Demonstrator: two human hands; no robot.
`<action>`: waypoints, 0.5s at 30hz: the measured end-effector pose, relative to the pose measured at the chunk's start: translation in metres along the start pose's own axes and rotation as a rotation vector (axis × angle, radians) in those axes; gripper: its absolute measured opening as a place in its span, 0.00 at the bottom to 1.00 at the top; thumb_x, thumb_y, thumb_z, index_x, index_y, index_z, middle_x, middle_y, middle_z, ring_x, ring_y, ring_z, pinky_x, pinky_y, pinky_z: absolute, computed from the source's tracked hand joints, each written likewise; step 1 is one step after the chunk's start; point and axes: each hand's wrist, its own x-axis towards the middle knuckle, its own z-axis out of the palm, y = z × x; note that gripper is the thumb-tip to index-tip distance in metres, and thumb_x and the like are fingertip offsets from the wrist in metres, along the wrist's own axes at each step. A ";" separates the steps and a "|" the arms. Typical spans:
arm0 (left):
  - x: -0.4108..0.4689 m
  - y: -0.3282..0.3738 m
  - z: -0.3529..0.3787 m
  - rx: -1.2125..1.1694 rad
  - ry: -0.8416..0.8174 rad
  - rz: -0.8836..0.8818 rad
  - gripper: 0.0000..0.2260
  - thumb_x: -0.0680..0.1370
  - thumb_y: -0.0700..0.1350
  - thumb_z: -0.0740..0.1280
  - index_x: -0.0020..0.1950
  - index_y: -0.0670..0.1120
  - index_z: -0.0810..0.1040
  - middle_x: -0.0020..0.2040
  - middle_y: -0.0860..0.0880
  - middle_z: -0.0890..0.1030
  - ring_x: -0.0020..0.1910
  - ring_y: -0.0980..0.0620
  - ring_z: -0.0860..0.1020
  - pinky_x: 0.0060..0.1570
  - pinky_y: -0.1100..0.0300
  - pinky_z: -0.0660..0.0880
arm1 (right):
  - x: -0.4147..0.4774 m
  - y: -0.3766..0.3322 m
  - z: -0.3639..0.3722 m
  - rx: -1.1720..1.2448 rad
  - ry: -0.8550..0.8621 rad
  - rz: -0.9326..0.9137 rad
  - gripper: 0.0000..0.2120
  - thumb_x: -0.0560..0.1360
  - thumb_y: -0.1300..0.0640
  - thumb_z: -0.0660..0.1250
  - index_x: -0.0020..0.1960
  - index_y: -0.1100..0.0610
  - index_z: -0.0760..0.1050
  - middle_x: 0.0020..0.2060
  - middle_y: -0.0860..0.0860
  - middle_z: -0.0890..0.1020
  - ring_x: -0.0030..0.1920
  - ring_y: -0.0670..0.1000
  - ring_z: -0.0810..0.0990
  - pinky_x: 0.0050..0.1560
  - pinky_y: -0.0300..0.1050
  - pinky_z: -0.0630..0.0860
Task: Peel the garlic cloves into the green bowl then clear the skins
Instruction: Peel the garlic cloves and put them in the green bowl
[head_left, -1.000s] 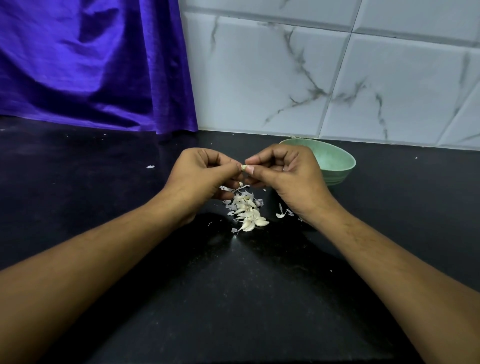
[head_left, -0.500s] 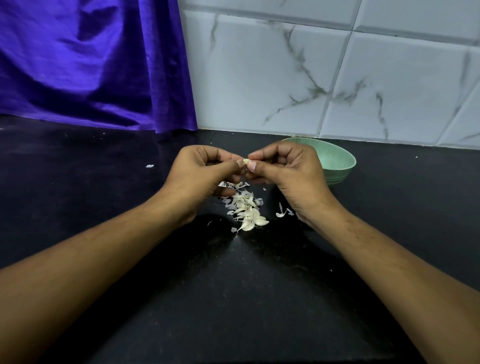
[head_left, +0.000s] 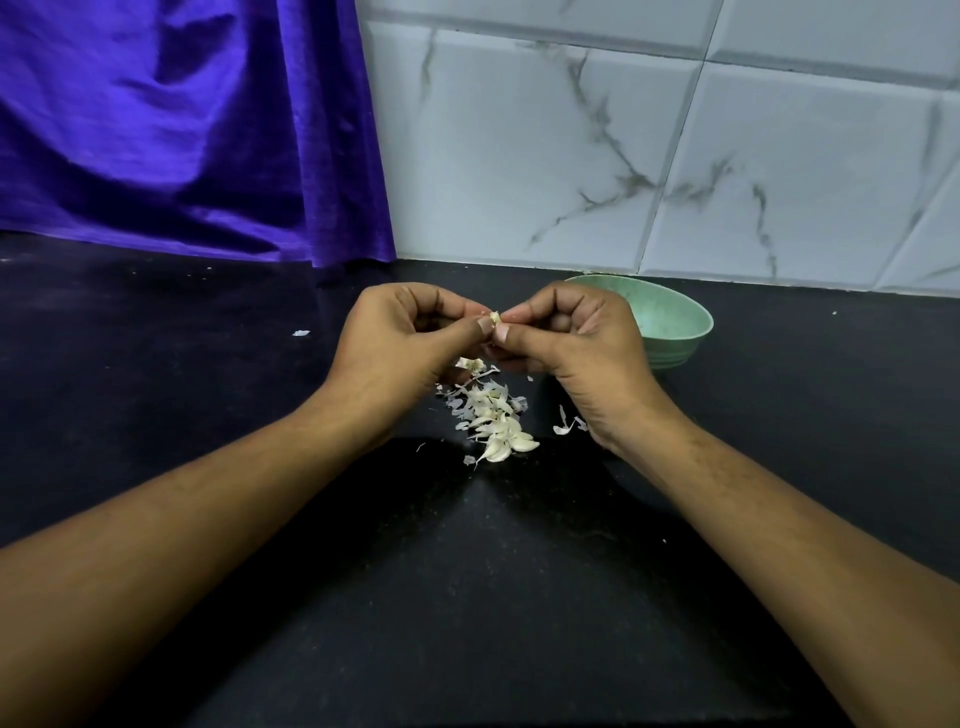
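left hand (head_left: 400, 343) and right hand (head_left: 576, 343) pinch garlic clove (head_left: 494, 317) in tight fingertip grip above skin pile (head_left: 493, 421) on black desk (head_left: 467, 597); green bowl (head_left: 675, 322) just behind right hand.

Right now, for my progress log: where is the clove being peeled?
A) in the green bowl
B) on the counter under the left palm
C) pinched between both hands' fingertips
C: the left hand and right hand pinch the garlic clove between their fingertips, above the pile on the counter.
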 end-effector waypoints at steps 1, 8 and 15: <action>0.000 0.000 0.000 0.007 0.001 0.005 0.03 0.77 0.39 0.75 0.48 0.41 0.86 0.41 0.42 0.87 0.40 0.47 0.86 0.39 0.55 0.82 | 0.000 0.000 -0.001 -0.020 -0.007 -0.004 0.05 0.72 0.72 0.74 0.46 0.70 0.79 0.41 0.66 0.85 0.41 0.61 0.87 0.46 0.54 0.86; 0.003 -0.002 -0.001 0.043 0.049 0.005 0.02 0.76 0.38 0.76 0.43 0.43 0.86 0.38 0.41 0.86 0.39 0.43 0.85 0.45 0.42 0.83 | 0.000 0.000 0.000 -0.051 -0.042 0.021 0.05 0.73 0.71 0.74 0.47 0.68 0.79 0.40 0.67 0.85 0.42 0.62 0.87 0.45 0.58 0.85; 0.005 -0.003 -0.001 0.081 0.084 0.003 0.01 0.73 0.42 0.75 0.43 0.44 0.86 0.37 0.43 0.86 0.43 0.36 0.86 0.45 0.39 0.84 | 0.001 0.004 0.006 -0.046 -0.041 -0.008 0.07 0.75 0.71 0.72 0.53 0.67 0.82 0.41 0.66 0.86 0.39 0.54 0.86 0.44 0.48 0.85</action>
